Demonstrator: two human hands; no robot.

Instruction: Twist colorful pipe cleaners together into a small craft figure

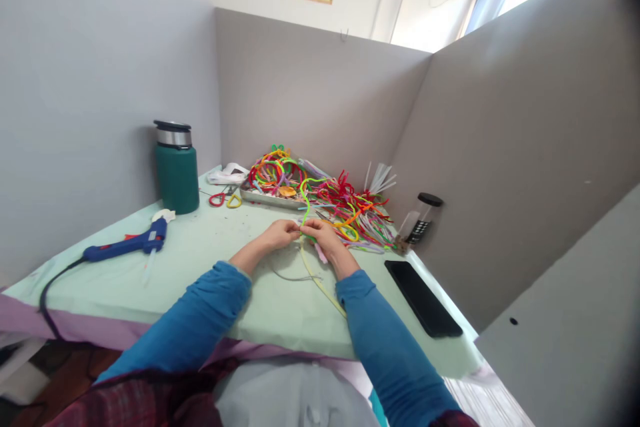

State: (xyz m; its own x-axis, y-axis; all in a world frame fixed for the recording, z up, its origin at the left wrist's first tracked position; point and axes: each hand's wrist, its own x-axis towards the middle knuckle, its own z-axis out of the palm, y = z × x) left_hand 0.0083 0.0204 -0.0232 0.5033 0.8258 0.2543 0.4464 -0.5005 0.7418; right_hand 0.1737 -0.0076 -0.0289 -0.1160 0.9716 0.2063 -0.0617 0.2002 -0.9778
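Between my two hands, over the middle of the table, is a bright green pipe cleaner (pixel 305 197) whose free end curves up and away. My left hand (pixel 281 234) pinches it from the left with fingers together. From the right, my right hand (pixel 323 235) pinches it too, the fingertips of both hands nearly touching. A pale yellow strip (pixel 320 282) runs down from under the hands toward my right forearm. Beneath them a thin grey wire (pixel 293 277) lies on the table, and a small pink piece (pixel 321 253) shows beside my right hand.
A metal tray (pixel 273 199) and a heap of coloured pipe cleaners (pixel 357 203) lie at the back. On the left are a green bottle (pixel 177 173), a blue glue gun (pixel 127 243) and scissors (pixel 233 201). A black phone (pixel 423 297) and a clear black-lidded bottle (pixel 420 221) are right.
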